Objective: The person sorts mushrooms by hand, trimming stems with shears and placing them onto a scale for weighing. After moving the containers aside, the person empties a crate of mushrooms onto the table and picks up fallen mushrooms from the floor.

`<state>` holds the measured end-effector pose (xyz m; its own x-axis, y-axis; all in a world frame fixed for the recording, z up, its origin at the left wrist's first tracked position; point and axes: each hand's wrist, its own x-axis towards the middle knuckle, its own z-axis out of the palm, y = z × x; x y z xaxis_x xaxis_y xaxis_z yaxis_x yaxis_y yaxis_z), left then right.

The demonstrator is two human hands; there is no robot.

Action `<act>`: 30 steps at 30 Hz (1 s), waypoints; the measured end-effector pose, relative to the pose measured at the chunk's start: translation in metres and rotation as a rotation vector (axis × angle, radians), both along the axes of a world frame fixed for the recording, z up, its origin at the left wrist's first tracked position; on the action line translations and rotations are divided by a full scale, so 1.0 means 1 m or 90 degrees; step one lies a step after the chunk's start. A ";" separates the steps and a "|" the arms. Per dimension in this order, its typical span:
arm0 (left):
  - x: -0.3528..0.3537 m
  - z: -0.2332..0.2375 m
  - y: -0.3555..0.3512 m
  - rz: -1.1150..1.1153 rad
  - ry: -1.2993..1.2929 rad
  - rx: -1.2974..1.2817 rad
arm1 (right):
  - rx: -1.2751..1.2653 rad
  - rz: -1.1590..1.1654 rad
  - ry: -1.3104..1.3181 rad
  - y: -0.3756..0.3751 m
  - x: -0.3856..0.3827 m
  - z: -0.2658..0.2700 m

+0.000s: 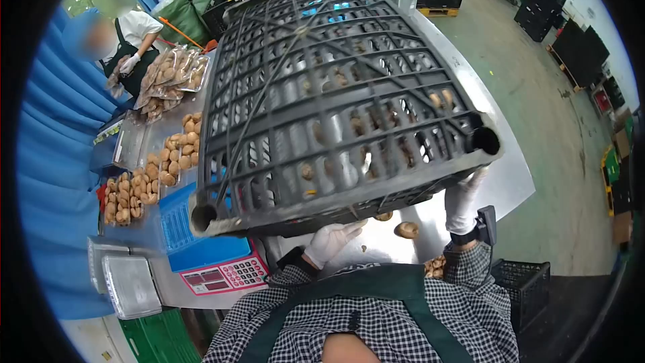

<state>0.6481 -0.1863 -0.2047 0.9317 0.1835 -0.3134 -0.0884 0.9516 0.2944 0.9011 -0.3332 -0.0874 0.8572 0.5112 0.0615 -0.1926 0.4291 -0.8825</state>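
Nearest us, at 6 o'clock, are our green apron [376,289] and checked shirt [302,333]. Just above them, our two white-gloved hands carry a black plastic crate [336,94], which fills the middle of the view and is tipped up so that its latticed bottom faces us. Mushrooms [376,117] show through the lattice inside it. Our left hand [330,242], at about 6 o'clock under the crate's near rim, has its fingers stretched flat along the rim, pressing rather than curled. Our right hand [463,202], at 4 o'clock, reaches up with its fingers closed on the crate's near right corner. Between the hands a loose mushroom [406,230] lies on the steel table [504,181]. At 8 o'clock a blue scale [195,238] with a keypad [225,275] sits just beside the crate, and trays of mushrooms [154,175] lie at 9 o'clock. At 10 o'clock a co-worker [131,40] in white gloves stands by bagged mushrooms [171,74]. A smaller black crate [521,282] stands at 5 o'clock on the floor.
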 end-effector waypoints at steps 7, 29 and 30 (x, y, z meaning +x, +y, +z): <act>-0.007 -0.002 -0.002 0.019 -0.062 -0.046 | -0.146 0.010 -0.231 -0.002 0.002 -0.038; 0.008 0.045 -0.013 0.030 0.001 0.137 | -0.093 0.090 -0.239 0.024 0.017 0.060; 0.007 0.048 -0.013 0.020 0.012 0.157 | -0.083 0.080 -0.215 0.022 0.013 0.064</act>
<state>0.6551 -0.1995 -0.1571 0.9189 0.2854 -0.2724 -0.1090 0.8473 0.5198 0.9146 -0.3114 -0.0232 0.7303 0.6328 0.2574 0.0748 0.3005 -0.9509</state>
